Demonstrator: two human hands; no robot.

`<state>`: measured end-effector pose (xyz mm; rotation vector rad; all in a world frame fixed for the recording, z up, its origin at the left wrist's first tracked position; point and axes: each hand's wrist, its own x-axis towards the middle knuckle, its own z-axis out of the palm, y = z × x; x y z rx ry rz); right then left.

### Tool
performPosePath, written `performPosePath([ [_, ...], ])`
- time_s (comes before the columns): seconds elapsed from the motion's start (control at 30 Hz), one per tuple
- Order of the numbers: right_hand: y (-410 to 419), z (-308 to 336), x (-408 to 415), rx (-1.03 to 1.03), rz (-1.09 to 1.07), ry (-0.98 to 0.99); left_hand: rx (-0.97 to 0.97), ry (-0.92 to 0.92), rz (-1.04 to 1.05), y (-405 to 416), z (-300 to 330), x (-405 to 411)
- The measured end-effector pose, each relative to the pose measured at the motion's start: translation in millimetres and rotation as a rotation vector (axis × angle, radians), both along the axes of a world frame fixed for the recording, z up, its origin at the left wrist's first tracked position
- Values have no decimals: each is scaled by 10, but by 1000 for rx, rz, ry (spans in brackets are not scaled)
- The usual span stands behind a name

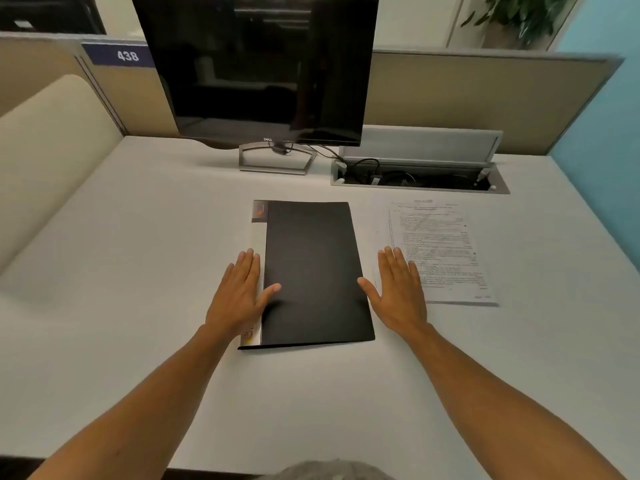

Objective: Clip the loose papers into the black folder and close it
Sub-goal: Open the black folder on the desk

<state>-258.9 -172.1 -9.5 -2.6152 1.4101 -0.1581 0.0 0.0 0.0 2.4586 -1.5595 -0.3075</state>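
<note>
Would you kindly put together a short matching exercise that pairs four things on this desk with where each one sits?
Things:
1. black folder
2. loose papers
3. monitor
4. left hand

Places:
A. at the back of the desk, screen dark
B. over the folder's spine edge
C. closed, at the middle of the desk
D. right of the folder, under the right hand's fingers

Pairs: 1-C, 2-D, 3-A, 4-B

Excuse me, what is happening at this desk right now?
A person sits at a desk with a closed black folder in front of them. The left hand rests flat on its spine edge, the right hand beside its other edge. The loose papers lie unclipped to the right.
</note>
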Motion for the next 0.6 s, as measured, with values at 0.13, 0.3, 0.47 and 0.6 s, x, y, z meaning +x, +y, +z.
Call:
performPosePath([
  [0.13, 145, -113, -42, 17, 31, 53, 4, 47, 14, 92, -45, -78],
  [0.3, 233, -201, -28, 47, 56, 66, -3, 94, 44, 127, -79, -112],
  [0.47, 298, -273, -21, 59, 47, 70, -47, -37, 72, 130, -100, -189],
  [0.6, 302, -286, -27, 42, 50, 61, -80, -55, 62, 118, -114, -271],
])
